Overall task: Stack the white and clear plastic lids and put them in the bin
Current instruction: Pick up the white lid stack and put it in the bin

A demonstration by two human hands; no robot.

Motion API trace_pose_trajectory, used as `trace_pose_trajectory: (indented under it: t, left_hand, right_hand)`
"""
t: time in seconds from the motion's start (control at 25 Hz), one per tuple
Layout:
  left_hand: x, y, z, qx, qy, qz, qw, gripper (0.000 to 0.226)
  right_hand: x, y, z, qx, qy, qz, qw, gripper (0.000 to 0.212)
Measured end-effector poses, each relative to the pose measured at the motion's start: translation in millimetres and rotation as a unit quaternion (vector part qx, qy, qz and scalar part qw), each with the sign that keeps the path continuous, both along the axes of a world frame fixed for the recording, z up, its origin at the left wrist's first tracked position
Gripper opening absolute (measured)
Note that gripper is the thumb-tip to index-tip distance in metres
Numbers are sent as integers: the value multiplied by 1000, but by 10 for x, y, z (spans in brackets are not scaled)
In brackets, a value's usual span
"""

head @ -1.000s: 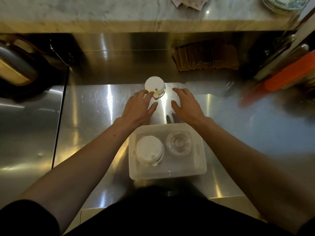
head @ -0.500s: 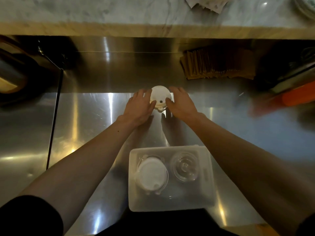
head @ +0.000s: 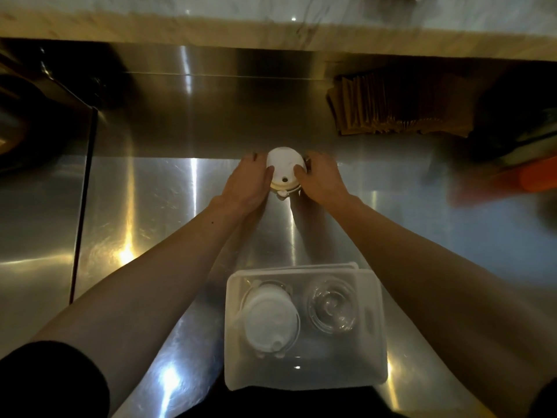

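Two stacks already sit in the translucent plastic bin (head: 304,378) nearest the camera, at the front edge of the stainless steel counter (head: 156,212): a stack of white lids (head: 269,321) in its left half and a stack of clear lids (head: 331,307) in its right half, side by side and just apart. Both bare forearms reach past the bin on either side. Farther out, the left hand (head: 247,184) and right hand (head: 322,179) close in from opposite sides on a white lid stack (head: 284,168) standing on the counter, thumbs pressed on its top face near the small sip hole, fingers curled round the rim. Whether it is lifted off the steel cannot be told. Beyond, at the right against the backsplash, leans a row of brown paper sleeves (head: 388,107). A marble ledge (head: 271,22) runs across the far edge.
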State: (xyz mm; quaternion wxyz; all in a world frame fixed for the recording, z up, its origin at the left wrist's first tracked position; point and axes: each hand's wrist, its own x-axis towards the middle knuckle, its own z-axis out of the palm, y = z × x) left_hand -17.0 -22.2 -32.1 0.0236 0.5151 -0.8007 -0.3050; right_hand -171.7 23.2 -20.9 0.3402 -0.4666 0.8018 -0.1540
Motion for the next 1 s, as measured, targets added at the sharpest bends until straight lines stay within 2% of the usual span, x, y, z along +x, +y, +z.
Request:
trace_pose_trajectory:
  t: [0.16, 0.28, 0.64, 1.0]
  left_hand:
    - [-35, 8, 5, 13, 21, 42, 999, 40]
    - [-30, 42, -8, 25, 38, 68, 997, 38]
    - [18, 210, 112, 93, 124, 178, 972, 39]
    - [36, 363, 262, 107, 130, 204, 964, 38]
  right_hand:
    - [54, -2, 5, 9, -86, -89, 992, 35]
    - [80, 24, -11, 16, -119, -133, 984, 39]
    - [161, 162, 58, 25, -162, -187, 969, 36]
    - [225, 341, 146, 37, -209, -227, 950, 38]
